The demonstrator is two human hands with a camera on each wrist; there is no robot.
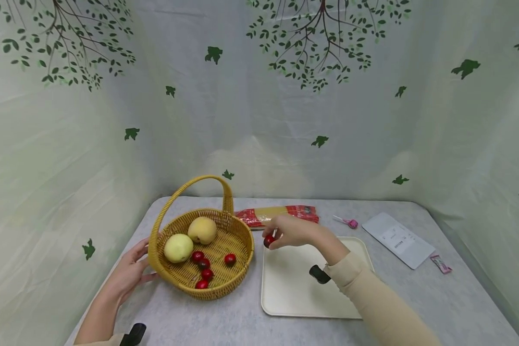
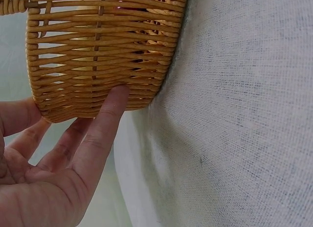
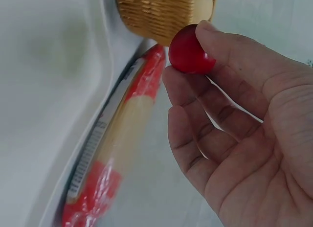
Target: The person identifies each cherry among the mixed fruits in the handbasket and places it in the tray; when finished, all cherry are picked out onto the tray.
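Observation:
My right hand (image 1: 290, 231) pinches a cherry-like red fruit (image 3: 190, 53) between thumb and fingertips, above the far left part of a cream tray (image 1: 302, 298). At the left, my left hand (image 1: 129, 270) touches the outer side of a yellow wicker basket (image 1: 157, 276); in the left wrist view its fingers (image 2: 105, 114) extend against the weave. Inside the basket lie a pale green-yellow round fruit (image 1: 179, 248), a tan-yellow round fruit (image 1: 202, 230) and several cherry-like red fruits (image 1: 230, 260). The basket's arched handle (image 1: 173, 197) stands upright.
Behind the tray lies a red and yellow plastic packet (image 1: 302, 211). To the right are a pink lollipop (image 1: 352, 223), a grey-white flat pouch (image 1: 398, 240) and a small pink wrapped sweet (image 1: 441, 264). A leaf-printed curtain (image 1: 277, 115) surrounds the grey table (image 1: 225, 322).

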